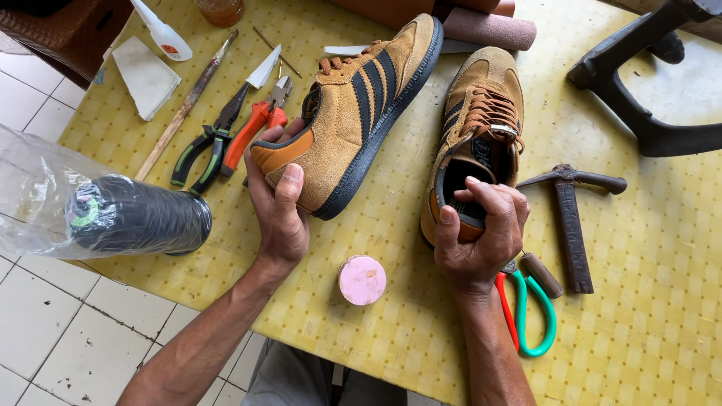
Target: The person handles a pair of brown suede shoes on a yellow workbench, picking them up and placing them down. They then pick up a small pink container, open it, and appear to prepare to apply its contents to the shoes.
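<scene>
Hands on a pair of tan suede shoes

Forearms reach up from the bottom edge over a yellow patterned table (pixel 647 316). Nearest the person, at six o'clock, a small round pink tin (pixel 362 280) lies on the table between the two wrists. At about four o'clock, just beside the right wrist, sit scissors with one red and one green handle (pixel 530 316), with a short brown-handled tool lying against them.

The left hand (pixel 280 214) is curled closed around the heel of the left shoe (pixel 359 113), thumb laid across the orange heel patch; this shoe is tipped on its side so its dark stripes and black sole edge face up, toe pointing to twelve o'clock. The right hand (pixel 481 229) is wrapped closed over the heel of the right shoe (pixel 477 128), fingertips hooked into the opening; this shoe stands upright, laces on top, toe toward twelve o'clock. The two shoes lie side by side, near each other but apart.

At three o'clock a rusty hammer (pixel 571 218) lies flat. At nine o'clock a large spool of black thread in clear plastic wrap (pixel 113 214) overhangs the table edge. Toward eleven o'clock lie green-handled pliers (pixel 207 150), orange-handled cutters (pixel 252 131), a thin brush (pixel 188 101), a folded white cloth (pixel 147 75) and a white bottle (pixel 162 31). At one o'clock, farthest off, stands a black iron shoe last stand (pixel 639 83).
</scene>
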